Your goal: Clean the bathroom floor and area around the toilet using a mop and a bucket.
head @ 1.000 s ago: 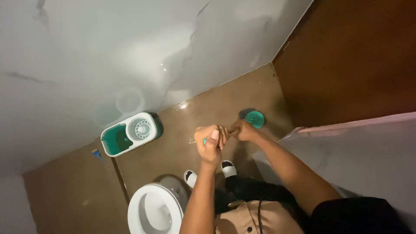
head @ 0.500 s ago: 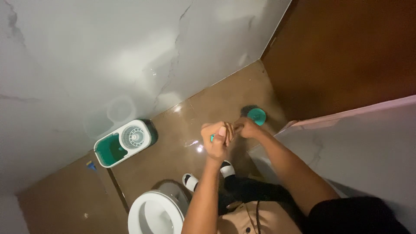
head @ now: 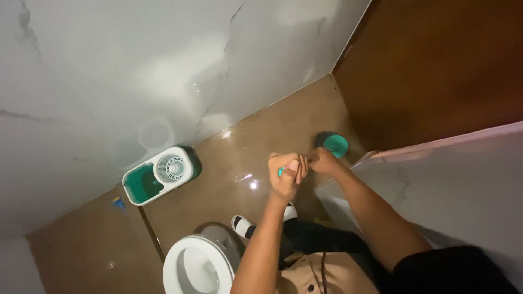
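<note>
- Head view, hands: the left hand (head: pixel 287 173) is curled into a fist, its grip closed around the upper end of a thin stick-like handle (head: pixel 311 158) with a small teal part showing at the fingers. The right hand (head: pixel 326 162) sits just beside it, touching or nearly touching the left, and its grip is also wrapped around the same handle.
- Head view, the held thing: the handle runs down from the two hands toward a round teal mop head (head: pixel 333 145) on the floor, close to the corner where the marble wall meets the brown door. Whether the head presses flat on the floor cannot be told from here.
- Head view, the floor: the floor (head: pixel 239 158) is glossy brown tile with a bright light spot reflected just left of the hands.
- Head view, nearby things: a green and white mop bucket (head: pixel 159 175) with a round spinner basket stands against the pale marble wall (head: pixel 136 71), well apart from the hands. A white toilet bowl (head: pixel 197 268) sits at the lower edge, beside the left forearm.
- Head view, the person: a black and white shoe (head: pixel 242 225) shows under the arms, above dark trousers and a tan garment. A pale partition (head: pixel 452 185) stands to the right.
</note>
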